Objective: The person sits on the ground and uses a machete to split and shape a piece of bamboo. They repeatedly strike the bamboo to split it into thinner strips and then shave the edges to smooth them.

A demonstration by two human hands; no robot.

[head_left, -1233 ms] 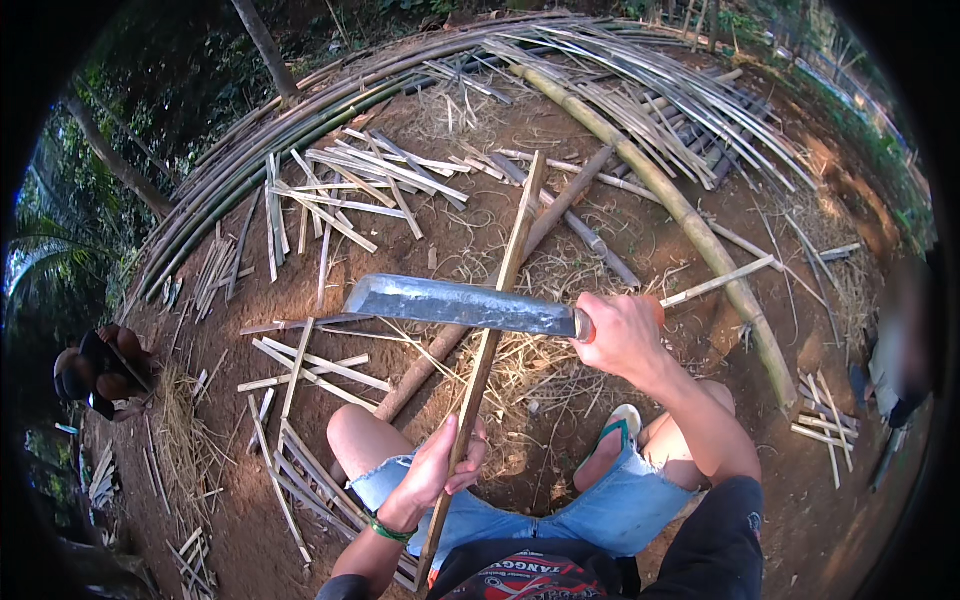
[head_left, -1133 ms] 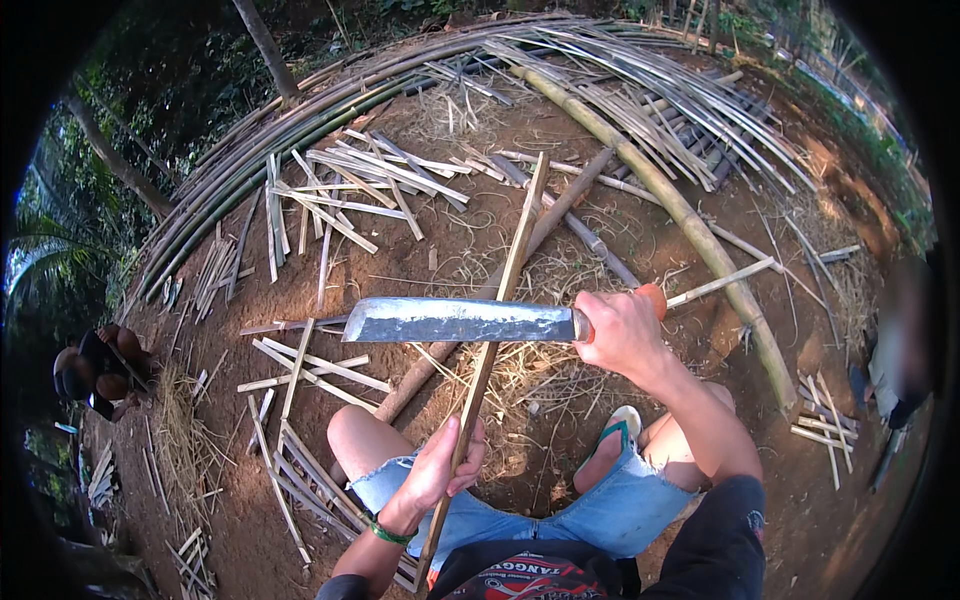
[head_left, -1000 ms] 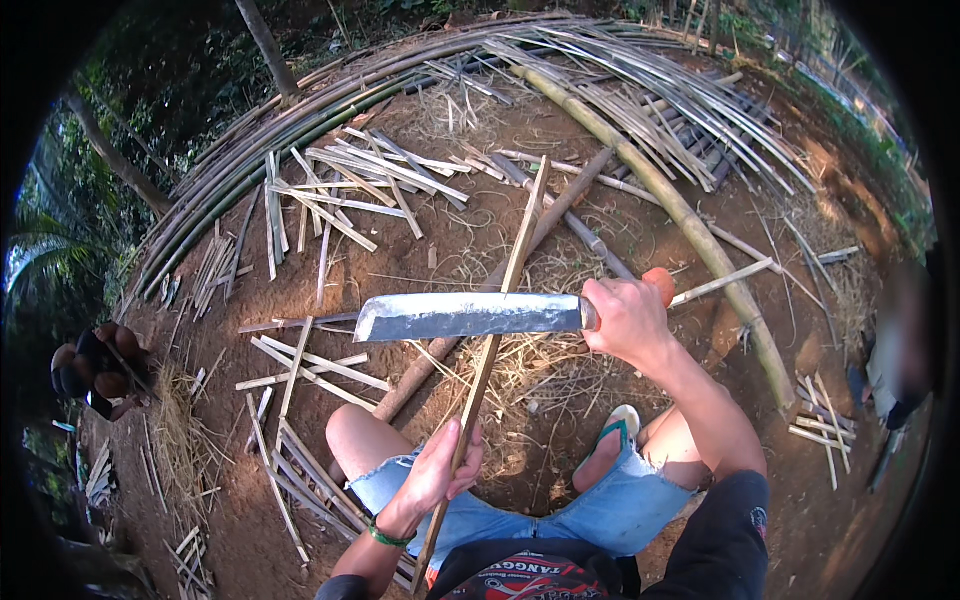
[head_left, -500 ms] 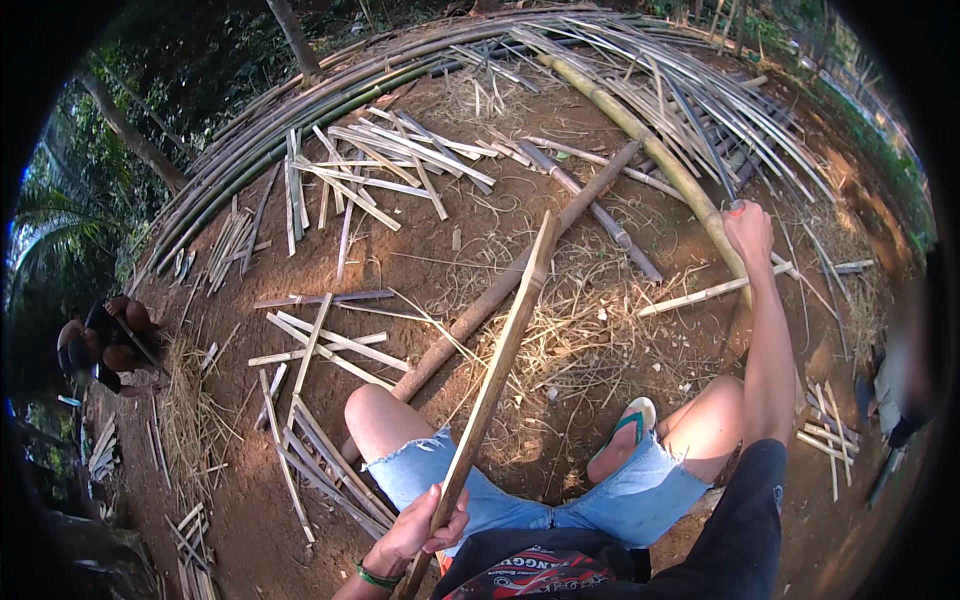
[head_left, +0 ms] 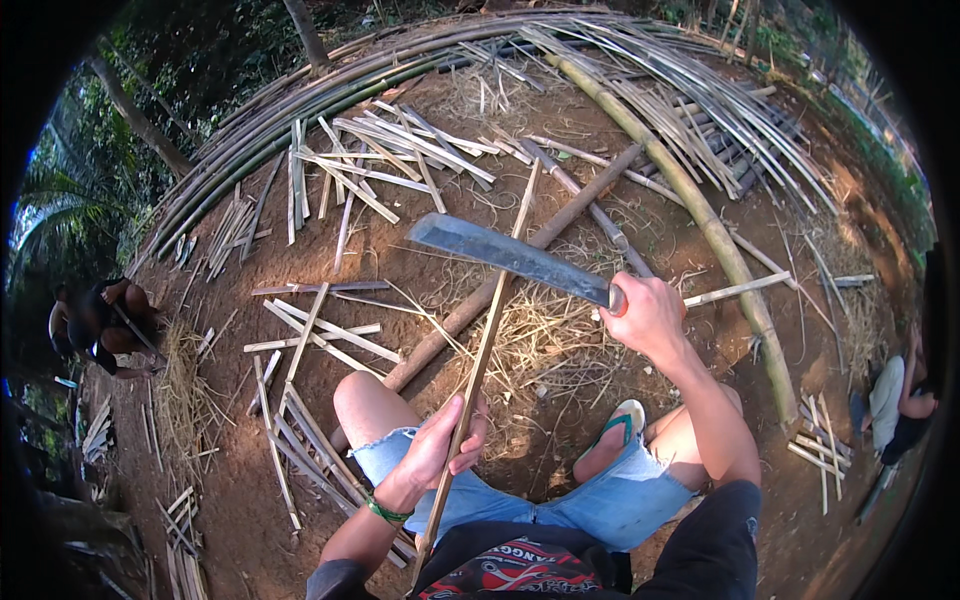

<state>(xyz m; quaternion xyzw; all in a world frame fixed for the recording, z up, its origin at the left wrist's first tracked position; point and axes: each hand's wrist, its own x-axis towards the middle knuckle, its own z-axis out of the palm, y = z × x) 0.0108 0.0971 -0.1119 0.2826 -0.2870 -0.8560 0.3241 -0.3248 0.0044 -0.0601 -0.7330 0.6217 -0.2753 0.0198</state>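
My right hand (head_left: 648, 312) is wrapped round the handle of a machete (head_left: 510, 258), whose broad grey blade points left. The blade crosses over a bamboo strip (head_left: 487, 335); whether it touches the strip I cannot tell. My left hand (head_left: 447, 440) grips that strip near its lower end, in front of my left knee. From there the strip slants up and away, its far part passing over a brown pole (head_left: 440, 352) on the ground. Curly bamboo shavings (head_left: 560, 335) are strewn beneath the machete and beyond my sandalled foot.
Split bamboo strips (head_left: 400, 150) lie in piles ahead and to my left. A thick yellowish bamboo pole (head_left: 725, 235) runs along the right, beside stacked strips (head_left: 690, 90). One person (head_left: 110, 320) crouches far left; another (head_left: 900, 395) is at the right edge.
My right hand has come from the far right toward the middle, bringing the machete's blade over the strip. The strip in my left hand has turned narrower side up, its far end shifting slightly left.
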